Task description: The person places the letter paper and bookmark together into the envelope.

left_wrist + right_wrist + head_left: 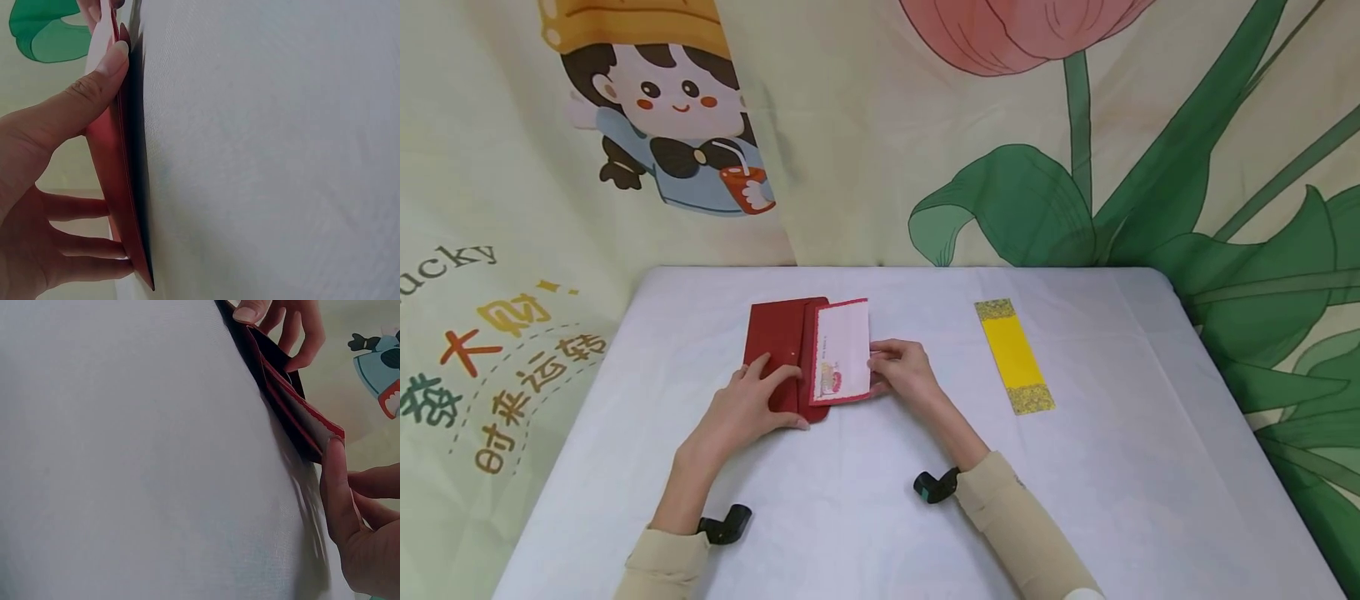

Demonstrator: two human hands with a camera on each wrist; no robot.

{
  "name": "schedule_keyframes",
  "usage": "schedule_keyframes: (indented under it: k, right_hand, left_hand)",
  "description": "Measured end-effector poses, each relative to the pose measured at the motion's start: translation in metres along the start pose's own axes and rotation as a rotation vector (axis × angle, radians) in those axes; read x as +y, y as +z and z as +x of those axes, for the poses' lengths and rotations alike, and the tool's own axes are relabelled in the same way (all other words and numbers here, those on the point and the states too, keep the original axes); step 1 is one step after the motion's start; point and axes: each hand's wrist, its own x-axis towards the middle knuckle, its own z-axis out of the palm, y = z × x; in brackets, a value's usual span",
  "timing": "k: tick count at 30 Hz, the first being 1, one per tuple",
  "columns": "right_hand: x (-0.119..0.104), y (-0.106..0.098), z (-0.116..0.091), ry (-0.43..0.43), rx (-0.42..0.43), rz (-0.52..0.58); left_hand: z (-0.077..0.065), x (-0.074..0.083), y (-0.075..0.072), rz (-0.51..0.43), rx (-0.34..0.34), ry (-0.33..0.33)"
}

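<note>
Printed backdrop (pixel 850 125) behind a white surface (pixel 850 517). From left to right: the left hand (pixel 737 408), fingers spread, holds a red wallet (pixel 775 329) lying on the surface, thumb at its near edge; a red-bordered white card (pixel 848 346) overlaps the wallet's right side, its depth within impossible to tell; the right hand (pixel 906 373) pinches the card's right edge; a yellow strip (pixel 1015 354) with glittery ends lies apart.
</note>
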Motion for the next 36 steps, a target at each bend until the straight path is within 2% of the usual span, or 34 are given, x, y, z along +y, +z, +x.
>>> schedule_keyframes:
  k: [7,28,36]
  right_hand:
    - [-0.001,0.007,0.004,-0.005,-0.028,0.007]
    - [-0.001,0.027,0.008,-0.058,-0.005,-0.011]
    - [-0.001,0.035,0.011,-0.088,-0.019,-0.067]
  left_hand:
    - [0.000,0.002,-0.001,0.000,-0.013,-0.010]
    - [0.001,-0.001,0.000,-0.012,-0.009,-0.023]
    - [0.000,0.001,0.000,0.005,-0.005,-0.008]
